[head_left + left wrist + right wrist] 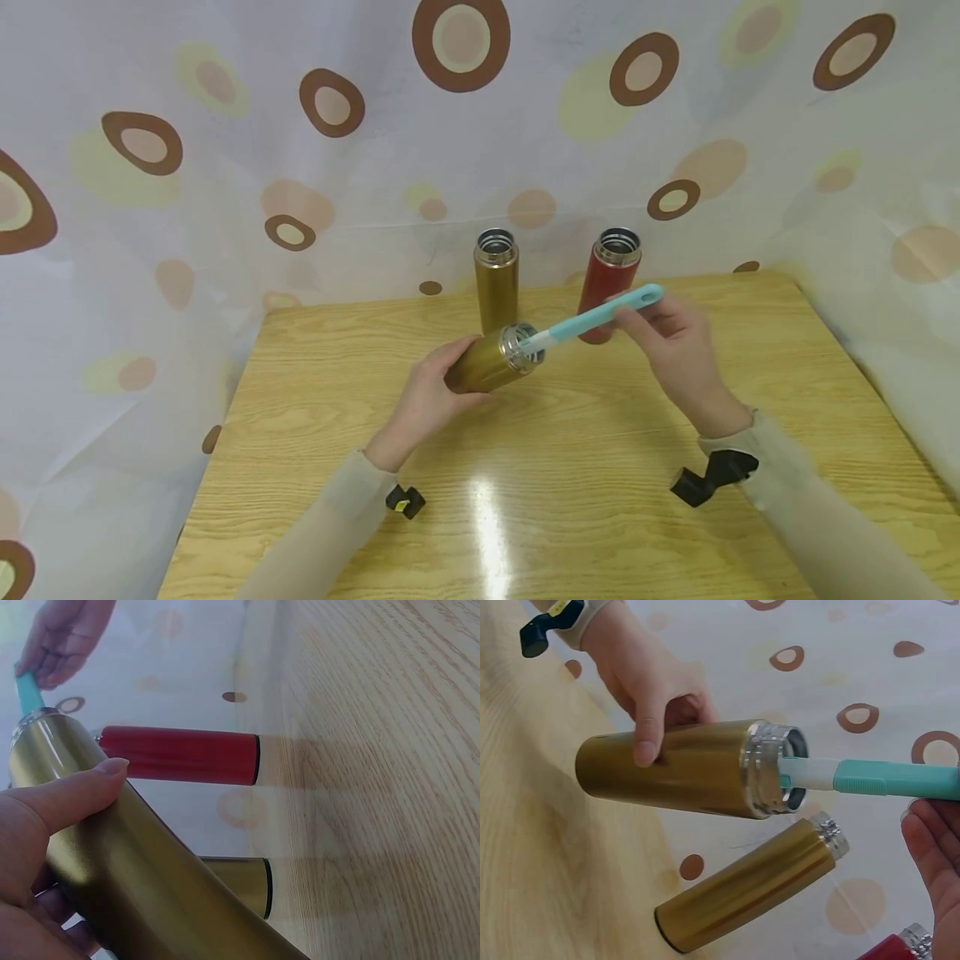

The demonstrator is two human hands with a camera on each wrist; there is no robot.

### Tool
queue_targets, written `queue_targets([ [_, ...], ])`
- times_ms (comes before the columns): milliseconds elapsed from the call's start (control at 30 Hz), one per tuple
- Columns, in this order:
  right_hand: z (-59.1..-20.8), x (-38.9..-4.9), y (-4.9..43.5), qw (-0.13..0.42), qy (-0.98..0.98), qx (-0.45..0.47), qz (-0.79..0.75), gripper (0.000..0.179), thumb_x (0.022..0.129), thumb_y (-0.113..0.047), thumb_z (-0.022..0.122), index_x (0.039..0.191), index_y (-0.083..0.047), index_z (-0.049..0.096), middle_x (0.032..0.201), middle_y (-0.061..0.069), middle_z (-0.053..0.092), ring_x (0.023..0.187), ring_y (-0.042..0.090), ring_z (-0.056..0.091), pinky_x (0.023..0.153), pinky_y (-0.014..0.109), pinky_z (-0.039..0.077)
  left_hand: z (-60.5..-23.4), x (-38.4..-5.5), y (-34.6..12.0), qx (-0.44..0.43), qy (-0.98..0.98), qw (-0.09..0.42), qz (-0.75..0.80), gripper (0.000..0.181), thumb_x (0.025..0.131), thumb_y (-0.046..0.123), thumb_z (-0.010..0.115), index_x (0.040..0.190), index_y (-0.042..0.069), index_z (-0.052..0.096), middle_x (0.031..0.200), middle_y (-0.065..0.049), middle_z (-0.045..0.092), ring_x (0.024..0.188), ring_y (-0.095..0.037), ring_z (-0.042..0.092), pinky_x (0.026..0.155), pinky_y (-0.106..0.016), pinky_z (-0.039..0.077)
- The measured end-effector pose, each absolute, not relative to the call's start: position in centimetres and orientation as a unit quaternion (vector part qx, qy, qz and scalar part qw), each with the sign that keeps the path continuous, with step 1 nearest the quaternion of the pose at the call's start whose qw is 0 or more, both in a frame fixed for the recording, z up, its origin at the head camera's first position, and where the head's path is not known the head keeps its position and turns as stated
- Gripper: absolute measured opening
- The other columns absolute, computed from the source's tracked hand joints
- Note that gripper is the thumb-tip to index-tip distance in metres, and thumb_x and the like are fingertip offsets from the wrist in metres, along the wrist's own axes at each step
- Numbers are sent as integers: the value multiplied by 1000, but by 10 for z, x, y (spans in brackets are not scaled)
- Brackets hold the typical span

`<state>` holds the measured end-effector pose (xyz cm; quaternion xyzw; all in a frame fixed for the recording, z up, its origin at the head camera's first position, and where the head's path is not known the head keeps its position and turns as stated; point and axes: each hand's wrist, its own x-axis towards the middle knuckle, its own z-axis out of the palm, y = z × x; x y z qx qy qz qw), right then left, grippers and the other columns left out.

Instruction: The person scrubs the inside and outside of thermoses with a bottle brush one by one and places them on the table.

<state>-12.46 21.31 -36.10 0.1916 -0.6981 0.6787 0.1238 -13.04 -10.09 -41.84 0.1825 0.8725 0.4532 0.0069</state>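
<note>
My left hand (431, 387) grips a gold flask (483, 364) round its body, above the table. The flask is tilted, its uncapped metal mouth pointing right toward my right hand (686, 358). That hand pinches the turquoise handle of a bottle brush (885, 778) between thumb and fingers. The brush's white neck reaches into the flask's mouth, and its head is hidden inside. In the left wrist view, my left thumb (82, 793) lies across the gold body.
A second gold flask (498, 292) stands uncapped at the table's back edge, behind the held one. To its right stands an uncapped red flask (602, 287), partly behind the brush. A patterned curtain (420, 158) hangs behind the wooden table (585, 500).
</note>
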Motion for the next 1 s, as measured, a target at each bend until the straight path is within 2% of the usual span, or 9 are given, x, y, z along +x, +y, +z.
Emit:
queue_targets([
  [167,-370,-125,204,94,-709,203,669,15,103,1,61,113,7,71,97,4,79,92,15,75,91,25,58,-419,-131,-100,185,875,8,448,78,76,10,94,146,13,58,146,-6,62,134,-28,57,114,-49,44],
  [433,-378,-125,195,91,-741,196,636,16,101,4,63,114,6,72,92,2,78,92,13,73,90,24,57,-419,-131,-96,189,872,6,452,79,77,11,94,146,13,58,146,-7,62,134,-29,57,114,-49,44],
  [733,-369,-125,206,85,-726,187,657,16,104,-4,62,115,4,71,99,0,79,92,14,76,91,25,58,-417,-130,-97,186,868,14,461,79,78,13,93,148,14,57,147,-6,61,135,-28,56,114,-49,44],
  [1000,-361,-125,210,183,-670,137,706,12,101,2,63,99,8,72,85,2,76,86,14,71,89,27,54,-418,-130,-99,186,868,13,460,78,76,9,94,146,13,58,145,-7,62,133,-28,58,113,-48,45],
])
